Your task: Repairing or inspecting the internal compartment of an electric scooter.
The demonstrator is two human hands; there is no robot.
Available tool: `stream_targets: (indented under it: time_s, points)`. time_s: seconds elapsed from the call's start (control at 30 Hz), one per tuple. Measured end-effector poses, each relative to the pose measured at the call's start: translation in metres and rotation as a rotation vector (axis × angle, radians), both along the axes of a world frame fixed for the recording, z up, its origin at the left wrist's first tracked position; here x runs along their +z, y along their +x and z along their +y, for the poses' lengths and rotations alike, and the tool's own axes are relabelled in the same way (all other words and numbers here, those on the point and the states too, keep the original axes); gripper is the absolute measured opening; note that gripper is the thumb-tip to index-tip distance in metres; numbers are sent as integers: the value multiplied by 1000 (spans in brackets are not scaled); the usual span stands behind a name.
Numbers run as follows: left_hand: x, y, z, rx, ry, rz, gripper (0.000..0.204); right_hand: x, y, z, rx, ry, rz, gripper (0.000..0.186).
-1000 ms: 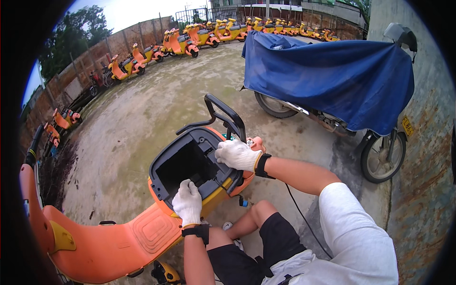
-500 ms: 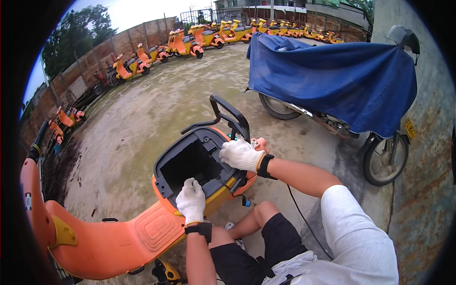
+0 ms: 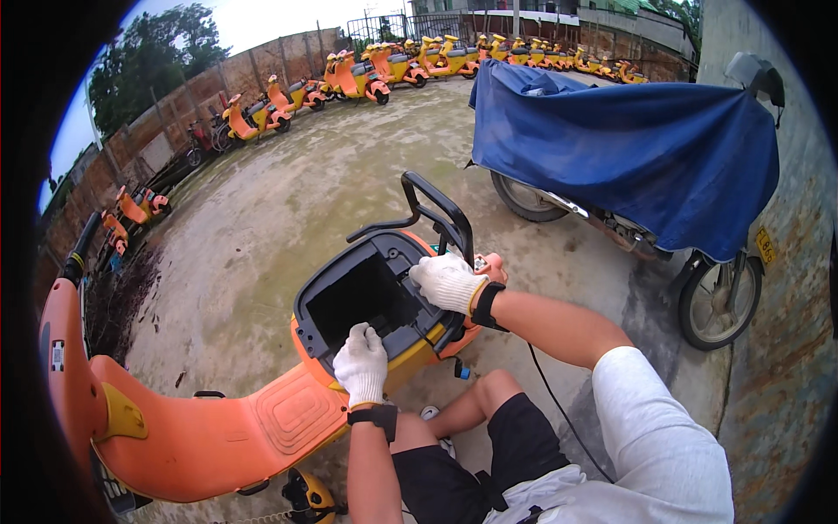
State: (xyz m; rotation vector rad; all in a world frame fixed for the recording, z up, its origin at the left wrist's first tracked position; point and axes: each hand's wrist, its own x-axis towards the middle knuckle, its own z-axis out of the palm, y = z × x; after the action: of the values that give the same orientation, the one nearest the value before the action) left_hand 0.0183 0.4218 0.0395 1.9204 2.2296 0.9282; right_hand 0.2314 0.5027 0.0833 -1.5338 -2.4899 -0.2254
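Head view, gloved hands (image 3: 360,364) (image 3: 447,282), open scooter compartment (image 3: 403,258)

Even, diffuse daylight comes from the washed-out white sky (image 3: 271,17) at far left, leaving only soft shadows on the mottled grey concrete ground (image 3: 236,244). The black rectangular compartment (image 3: 360,301) sinks into darkness. Fisheye distortion curves the far reddish-brown wall (image 3: 297,57); black vignetting swallows the corners.

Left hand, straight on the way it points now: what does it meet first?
Likely the far rim of the dark open compartment, once the left hand crosses over it. Depth is unclear; if angled down, it would dip inside instead.
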Motion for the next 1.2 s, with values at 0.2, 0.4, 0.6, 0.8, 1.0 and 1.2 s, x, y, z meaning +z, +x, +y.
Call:
stream_targets:
  time_s: [0.2, 0.4, 0.6, 0.8, 1.0, 1.2]
  points:
    - [-2, -1, -1, -49, 41, -6, 24, -7, 8, -3, 19, 97, 67, 12]
    - [-3, -4, -1, -34, 44, 3, 25, -2, 13, -13, 54, -87, 312, 24]
    - [-3, -3, -2, -41, 58, 30, 24, -6, 23, -13, 82, -184, 414, 23]
    - [-2, -5, -3, -35, 83, 14, 24, -14, 16, -16, 33, -102, 441, 17]
    - [1, 1, -1, -39, 32, -9, 25, -16, 22, -15, 42, -64, 468, 16]
    - [-7, -3, 2, -39, 51, -25, 25, 27, 15, -25, -87, -327, 547, 21]
